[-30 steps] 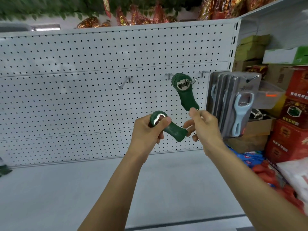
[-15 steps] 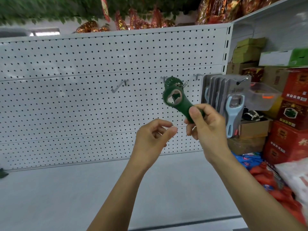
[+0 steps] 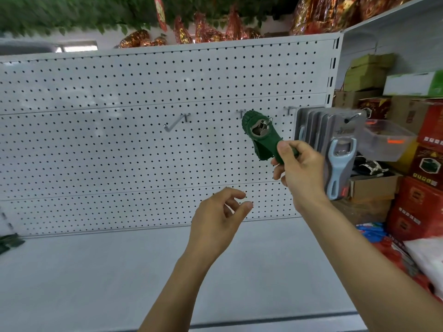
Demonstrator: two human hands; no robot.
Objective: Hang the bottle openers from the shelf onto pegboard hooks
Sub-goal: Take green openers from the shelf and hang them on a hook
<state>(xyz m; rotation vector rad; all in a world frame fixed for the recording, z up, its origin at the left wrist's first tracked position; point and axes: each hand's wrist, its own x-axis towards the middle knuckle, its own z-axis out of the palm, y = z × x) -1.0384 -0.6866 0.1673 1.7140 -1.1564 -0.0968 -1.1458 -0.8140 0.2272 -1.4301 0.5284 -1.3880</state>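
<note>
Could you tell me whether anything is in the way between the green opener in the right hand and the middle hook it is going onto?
Another green opener already hangs on that middle hook, directly behind the held green opener in the right hand. The hook tip itself looks free, and the left hand is well below.
</note>
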